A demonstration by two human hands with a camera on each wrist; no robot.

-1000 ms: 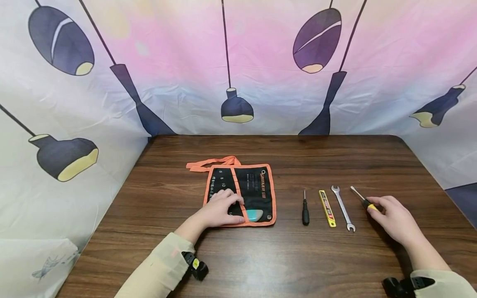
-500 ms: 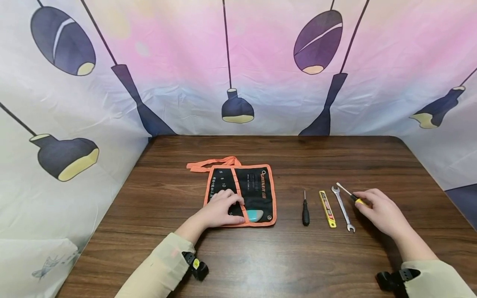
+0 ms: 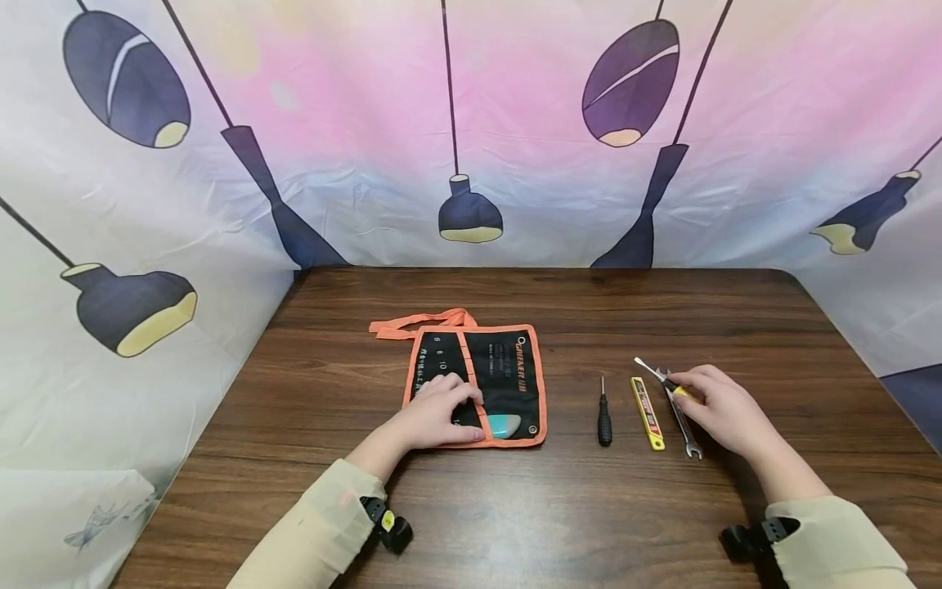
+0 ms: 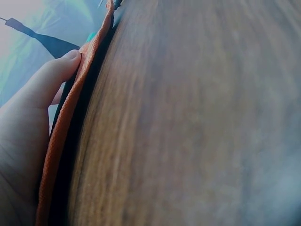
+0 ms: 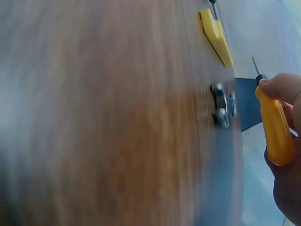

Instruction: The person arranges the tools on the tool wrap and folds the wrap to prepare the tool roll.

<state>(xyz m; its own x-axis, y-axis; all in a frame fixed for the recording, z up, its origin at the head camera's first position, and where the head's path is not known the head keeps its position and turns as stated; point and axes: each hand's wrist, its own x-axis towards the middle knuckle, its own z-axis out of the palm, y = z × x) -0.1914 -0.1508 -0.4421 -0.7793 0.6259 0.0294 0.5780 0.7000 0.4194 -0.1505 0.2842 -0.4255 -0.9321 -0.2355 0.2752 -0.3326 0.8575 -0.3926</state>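
In the head view, my left hand (image 3: 441, 411) rests on a black tool pouch (image 3: 508, 368) with orange trim. Its thumb and index fingertip lie apart along the orange pocket edge. In the left wrist view the thumb (image 4: 51, 80) touches the orange trim (image 4: 70, 103). A teal, rounded tool end (image 3: 504, 425) pokes out of the pocket. My right hand (image 3: 724, 409) grips a screwdriver by its yellow handle (image 5: 275, 127), with the shaft pointing up and left. Beneath it lies an open-ended wrench (image 3: 684, 425), partly covered by screwdriver and hand.
A yellow flat case with a label (image 3: 648, 413) lies just left of the wrench. Further left is a black-handled screwdriver (image 3: 604, 421). An orange tie strap (image 3: 419, 321) trails from the pouch's back. A printed cloth (image 3: 368, 147) hangs behind the wooden table (image 3: 559, 523).
My right hand has moved left with the yellow-handled screwdriver, from right of the wrench to above it. My left hand stays in place on the pouch.
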